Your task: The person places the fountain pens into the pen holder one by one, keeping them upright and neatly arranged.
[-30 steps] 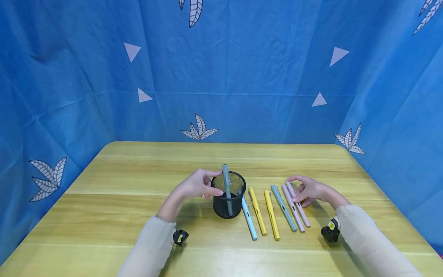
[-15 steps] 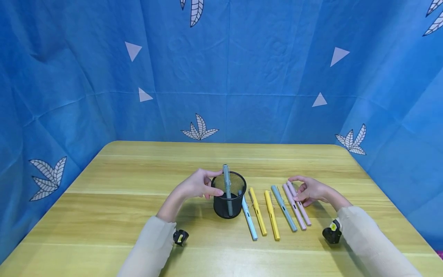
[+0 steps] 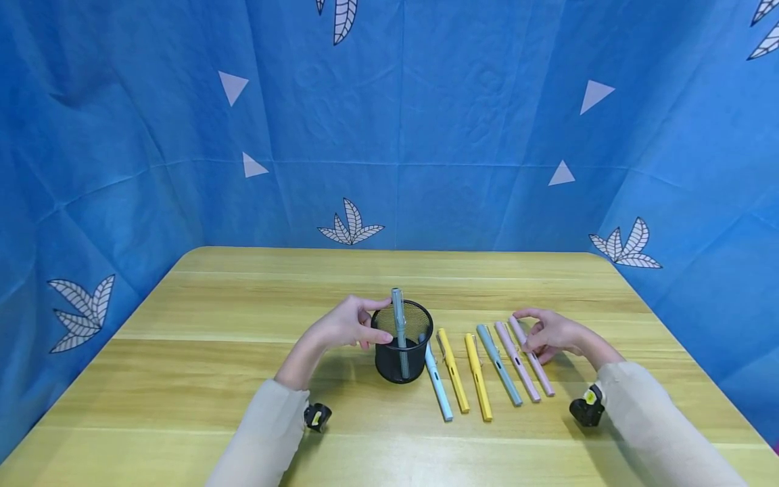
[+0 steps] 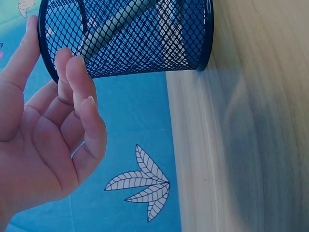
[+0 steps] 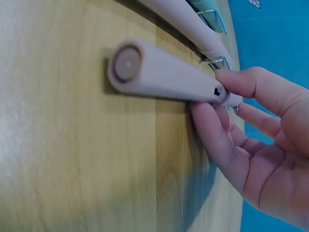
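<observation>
In the head view, a black mesh pen holder [image 3: 387,367] stands upright with one grey-blue pen [image 3: 398,310] leaning in it. My left hand [image 3: 345,323] holds its rim, index finger at the back and thumb at the front. The other left fingers curl beside the mesh in the left wrist view. My right hand [image 3: 555,333] pinches the rightmost lilac pen [image 5: 164,75] between thumb and fingers, close over the table. Left of it lies a second lilac pen [image 3: 520,365], then a grey-blue pen [image 3: 500,366].
Two yellow pens [image 3: 479,379] and a light blue pen [image 3: 439,389] continue the row toward the pen holder on the wooden table [image 3: 243,284]. A blue patterned cloth [image 3: 395,122] hangs behind and at both sides.
My right hand has slid slightly right with the rightmost lilac pen, widening the gap to the other lilac pen, which has shifted a little too. My left hand and the pen holder stay put.
</observation>
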Demonstrator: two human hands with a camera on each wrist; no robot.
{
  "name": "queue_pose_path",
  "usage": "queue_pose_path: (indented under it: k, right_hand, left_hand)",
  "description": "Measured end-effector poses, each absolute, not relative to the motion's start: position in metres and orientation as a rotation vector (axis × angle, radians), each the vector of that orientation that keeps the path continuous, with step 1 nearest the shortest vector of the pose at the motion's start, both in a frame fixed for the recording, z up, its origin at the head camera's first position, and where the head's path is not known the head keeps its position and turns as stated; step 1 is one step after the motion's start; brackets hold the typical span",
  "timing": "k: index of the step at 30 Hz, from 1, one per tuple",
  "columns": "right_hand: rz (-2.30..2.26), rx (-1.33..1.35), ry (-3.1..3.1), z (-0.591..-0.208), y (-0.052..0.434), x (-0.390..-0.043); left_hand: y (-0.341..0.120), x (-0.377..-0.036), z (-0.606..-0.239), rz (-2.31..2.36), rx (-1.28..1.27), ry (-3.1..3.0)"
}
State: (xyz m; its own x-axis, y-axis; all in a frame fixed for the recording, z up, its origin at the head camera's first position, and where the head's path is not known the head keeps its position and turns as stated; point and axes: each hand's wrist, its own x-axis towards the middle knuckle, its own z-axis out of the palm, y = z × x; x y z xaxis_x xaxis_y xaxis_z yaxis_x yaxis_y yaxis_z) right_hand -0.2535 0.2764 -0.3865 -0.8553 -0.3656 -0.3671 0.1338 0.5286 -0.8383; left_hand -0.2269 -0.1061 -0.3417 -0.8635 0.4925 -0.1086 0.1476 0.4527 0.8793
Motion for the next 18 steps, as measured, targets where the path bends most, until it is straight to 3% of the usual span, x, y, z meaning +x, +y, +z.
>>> queue_pose_path:
  k: [18]
  right_hand:
    - [-1.360,-0.225,2.312,-0.3828,0.2739,-0.2497]
  left_hand:
    - [-0.1059,-0.2272,-0.3434,1.367,0.502,2.374]
